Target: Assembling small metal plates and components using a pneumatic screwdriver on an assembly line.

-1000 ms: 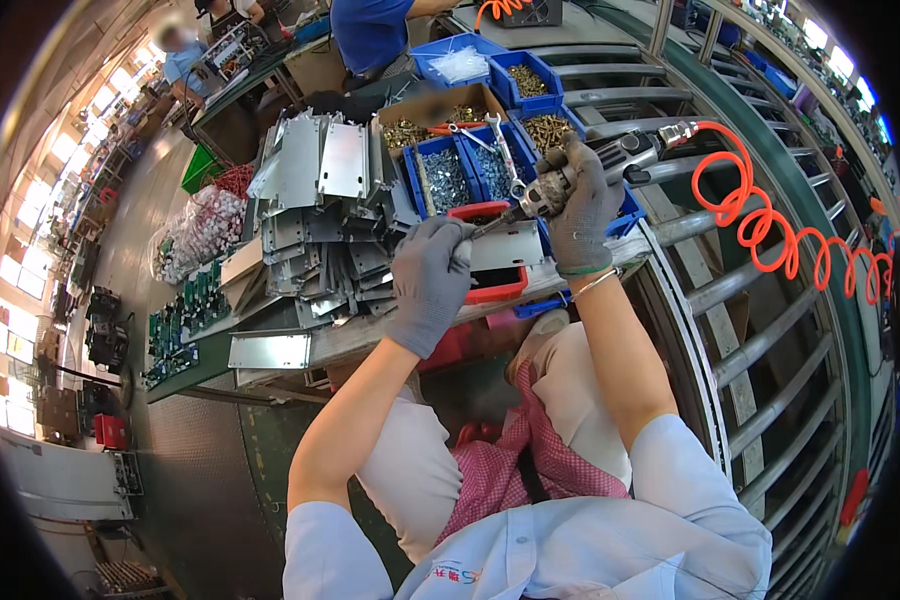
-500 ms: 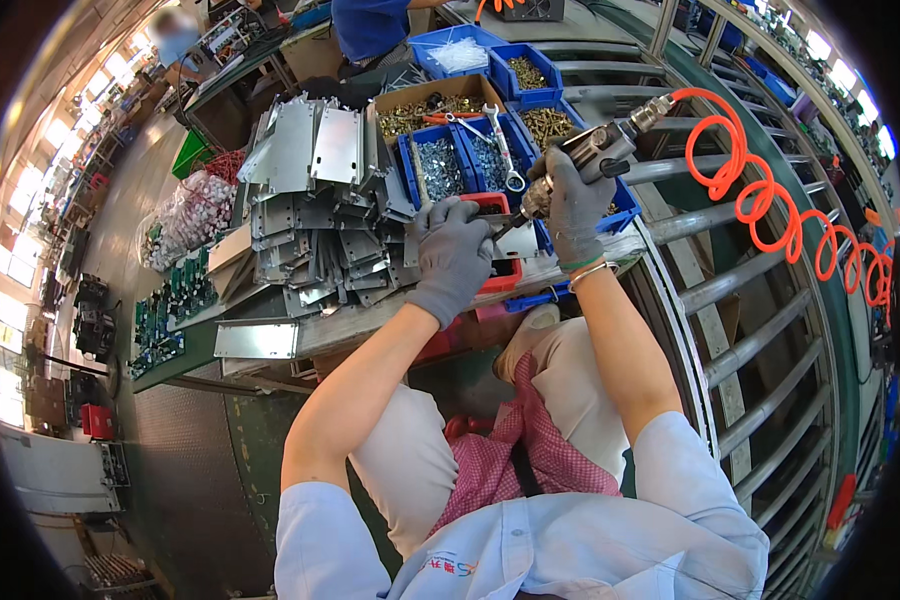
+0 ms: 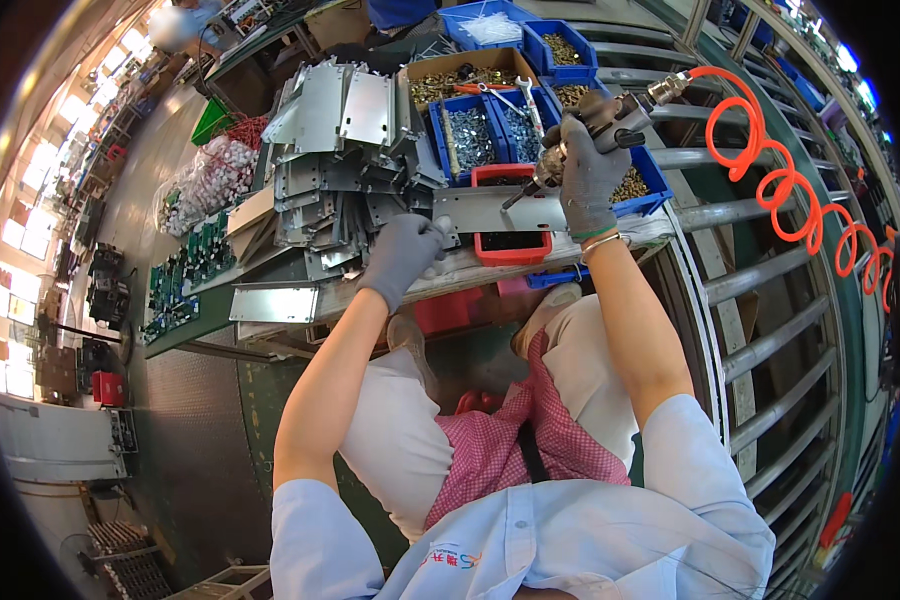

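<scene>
Left of the left fingers [image 3: 427, 230], a high pile of silver metal plates [image 3: 342, 185] blocks passage. To their right, room is free above one flat silver metal plate [image 3: 480, 212], up to the grey metal power tool [image 3: 550, 166]; a blue plastic bin [image 3: 648, 206] obstructs right of the right fingers [image 3: 573, 135].

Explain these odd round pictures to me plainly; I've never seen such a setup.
There is no robot here: a person works with two gloved hands. One wide fisheye camera, worn on the head, takes every picture looking down, so straight edges bend.

The right hand holds a power tool fed by a coiled red hose, its tip at a flat metal plate lying across a red tray. The left hand is by the plate's left end; contact is unclear. Also on the bench are piled metal plates and blue bins.
</scene>
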Motion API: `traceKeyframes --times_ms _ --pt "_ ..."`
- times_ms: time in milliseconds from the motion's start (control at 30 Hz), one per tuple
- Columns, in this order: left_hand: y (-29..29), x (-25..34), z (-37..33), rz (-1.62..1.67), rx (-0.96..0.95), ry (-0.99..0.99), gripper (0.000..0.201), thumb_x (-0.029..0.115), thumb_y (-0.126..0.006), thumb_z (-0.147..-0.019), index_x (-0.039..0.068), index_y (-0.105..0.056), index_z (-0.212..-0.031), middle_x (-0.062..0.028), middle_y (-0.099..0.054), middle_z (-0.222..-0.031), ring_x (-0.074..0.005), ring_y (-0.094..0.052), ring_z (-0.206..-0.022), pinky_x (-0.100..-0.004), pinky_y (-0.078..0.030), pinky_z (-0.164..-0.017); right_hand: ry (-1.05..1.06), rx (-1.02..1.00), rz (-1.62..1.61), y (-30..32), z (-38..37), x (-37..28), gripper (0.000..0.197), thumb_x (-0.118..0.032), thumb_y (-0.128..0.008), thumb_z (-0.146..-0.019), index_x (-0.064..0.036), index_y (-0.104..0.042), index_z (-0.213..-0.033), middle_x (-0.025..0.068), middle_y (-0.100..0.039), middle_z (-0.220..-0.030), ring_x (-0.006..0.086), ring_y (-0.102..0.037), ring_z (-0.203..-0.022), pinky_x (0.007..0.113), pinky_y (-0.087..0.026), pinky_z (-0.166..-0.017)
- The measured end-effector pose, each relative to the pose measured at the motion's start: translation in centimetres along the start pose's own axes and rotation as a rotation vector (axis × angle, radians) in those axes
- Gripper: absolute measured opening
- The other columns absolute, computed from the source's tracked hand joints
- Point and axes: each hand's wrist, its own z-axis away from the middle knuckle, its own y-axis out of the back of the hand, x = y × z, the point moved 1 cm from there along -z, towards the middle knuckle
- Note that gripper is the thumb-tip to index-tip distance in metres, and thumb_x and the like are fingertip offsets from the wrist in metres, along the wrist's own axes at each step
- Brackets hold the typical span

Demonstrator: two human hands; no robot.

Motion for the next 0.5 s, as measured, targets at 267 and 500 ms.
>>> traceKeyframes --times_ms 267,500 --pt "-2.5 1.2 1.0 0.395 -0.276 0.134 0.029 0.025 -0.052 -0.094 -0.003 -0.058 -0.088 -0.0105 -0.062 -0.068 -0.0123 -0.056 -0.047 -0.0224 -0.043 -0.039 0.013 0.019 -0.013 -1.1 0.8 2.3 0.014 -0.005 -0.065 -0.075 -0.0002 -0.060 -0.086 0.0035 -0.061 -0.074 0.0114 -0.058 -0.061 0.025 -0.047 -0.056" --pt "-2.5 0.5 0.0 0.414 -0.310 0.090 0.032 0.030 -0.051 -0.094 -0.001 -0.059 -0.097 -0.0082 -0.063 -0.071 -0.0102 -0.058 -0.052 -0.0212 -0.045 -0.044 0.002 -0.050 0.048 -3.1 2.0 1.3 0.009 -0.007 -0.060 -0.080 0.0018 -0.061 -0.082 0.0060 -0.064 -0.070 0.0118 -0.058 -0.059 0.024 -0.047 -0.057"
